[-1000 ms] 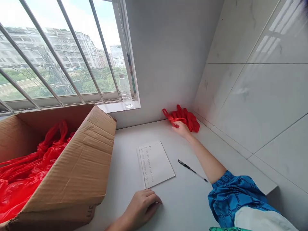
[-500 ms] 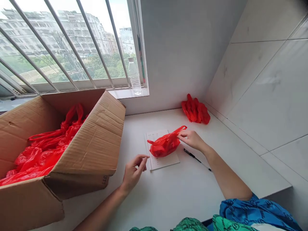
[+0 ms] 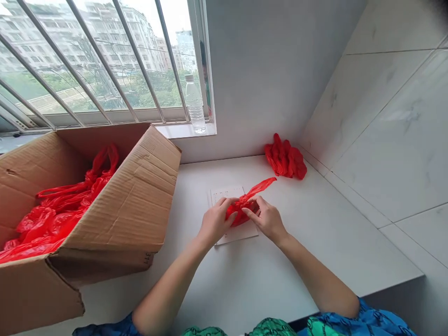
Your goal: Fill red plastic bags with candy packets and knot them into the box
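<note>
Between both hands a red plastic bag (image 3: 241, 212) lies bunched up on a white printed notepad (image 3: 238, 237). One long strip of the bag sticks out to the upper right. My left hand (image 3: 217, 219) grips its left side, thumb in front and fingers behind. On the right side my right hand (image 3: 268, 218) pinches it with thumb and fingers. The fingertips of both hands are partly hidden by the red plastic. Most of the notepad's printed face is covered by the bag and my hands.
To the left a large open cardboard box (image 3: 122, 205) holds many red plastic bags (image 3: 66, 214). Several folded red bags (image 3: 285, 157) lie in the table's back right corner. A clear water bottle (image 3: 195, 105) stands on the windowsill, by a barred window.
My left hand has moved right and up from the notepad's edge and taken hold of the bag. My right hand has shifted down and left on it. The black pen is out of sight now.
</note>
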The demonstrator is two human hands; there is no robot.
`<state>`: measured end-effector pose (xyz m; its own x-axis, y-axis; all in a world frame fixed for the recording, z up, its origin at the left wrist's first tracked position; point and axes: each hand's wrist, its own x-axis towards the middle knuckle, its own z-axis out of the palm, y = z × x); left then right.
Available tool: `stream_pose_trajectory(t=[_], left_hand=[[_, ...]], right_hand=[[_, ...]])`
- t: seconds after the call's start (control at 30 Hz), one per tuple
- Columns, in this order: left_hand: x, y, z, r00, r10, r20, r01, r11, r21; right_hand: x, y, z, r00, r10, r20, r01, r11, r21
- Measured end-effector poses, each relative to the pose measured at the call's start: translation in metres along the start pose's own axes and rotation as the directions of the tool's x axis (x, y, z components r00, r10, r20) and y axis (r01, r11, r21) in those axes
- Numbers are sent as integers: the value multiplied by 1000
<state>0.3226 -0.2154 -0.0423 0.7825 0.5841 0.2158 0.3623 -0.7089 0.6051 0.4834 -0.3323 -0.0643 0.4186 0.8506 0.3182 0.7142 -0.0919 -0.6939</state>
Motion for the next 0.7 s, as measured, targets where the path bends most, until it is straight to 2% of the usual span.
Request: stream_pose_trajectory(t=[0.1, 0.23, 0.37, 0.43, 0.5, 0.6, 0.7], left_hand=[[0, -6, 7, 999, -33, -4, 33, 997, 76], [-2, -8, 11, 997, -70, -32, 72, 994, 85], [-4, -4, 12, 994, -3, -108, 9, 998, 55], [-4, -6, 6, 987, 21, -160, -15, 999, 37], [-5, -14, -6, 974, 4, -229, -6, 1000, -10], [-7, -32, -28, 927, -96, -363, 60, 992, -111], [-13, -40, -41, 898, -137, -418, 92, 988, -126]], right_hand=[[-2, 2, 8, 999, 39, 9, -38, 999, -37], [-1, 2, 16, 999, 25, -48, -29, 995, -93], [1, 0, 16, 997, -32, -68, 26, 996, -89], [2, 1, 9, 994, -80, -71, 74, 994, -86], [4, 5, -4, 987, -102, -122, 94, 993, -68], [7, 15, -27, 967, -44, -251, 51, 999, 19], [8, 21, -40, 969, -11, -245, 31, 996, 81]])
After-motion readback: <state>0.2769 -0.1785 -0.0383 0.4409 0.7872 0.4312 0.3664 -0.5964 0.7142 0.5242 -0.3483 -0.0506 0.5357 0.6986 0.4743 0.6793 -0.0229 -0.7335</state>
